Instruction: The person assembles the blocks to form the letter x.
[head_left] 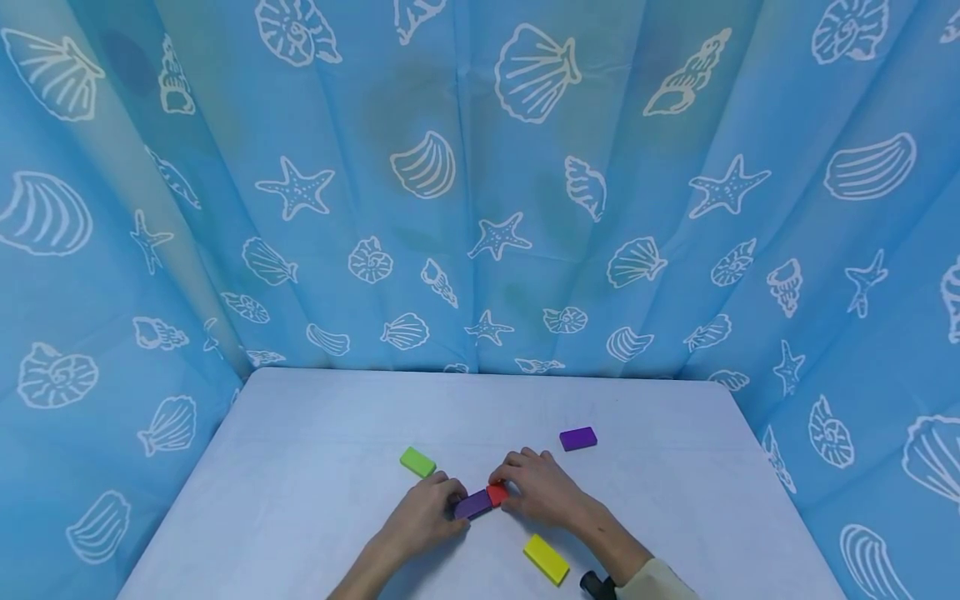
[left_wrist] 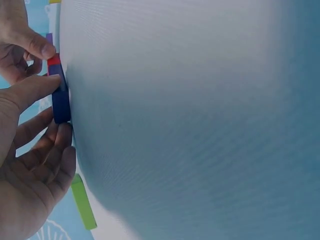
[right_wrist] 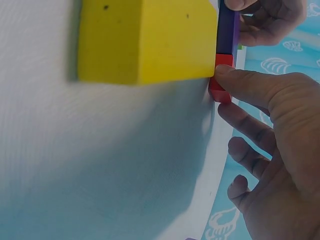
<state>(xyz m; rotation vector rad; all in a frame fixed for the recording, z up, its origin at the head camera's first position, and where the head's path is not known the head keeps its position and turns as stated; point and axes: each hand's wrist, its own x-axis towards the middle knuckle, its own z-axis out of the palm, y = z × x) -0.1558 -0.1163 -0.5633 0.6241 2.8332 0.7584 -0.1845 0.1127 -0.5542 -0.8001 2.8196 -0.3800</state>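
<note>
On the white table, a dark purple block (head_left: 472, 505) and a red block (head_left: 497, 495) lie end to end, their short sides meeting. My left hand (head_left: 426, 515) grips the purple block; its thumb presses the near side and the fingers curl round the far end, as the left wrist view shows. The red block (right_wrist: 221, 91) is pinched between the thumb and index finger of my right hand (head_left: 546, 489), while the other fingers stay loosely bent. Part of the red block is covered by the right hand's thumb.
A green block (head_left: 417, 462) lies beyond the left hand. Near the right forearm is a yellow block (head_left: 547, 559), and a second purple block (head_left: 578, 439) sits farther back on the right. A blue shell-patterned curtain (head_left: 480, 183) surrounds the table (head_left: 337, 433).
</note>
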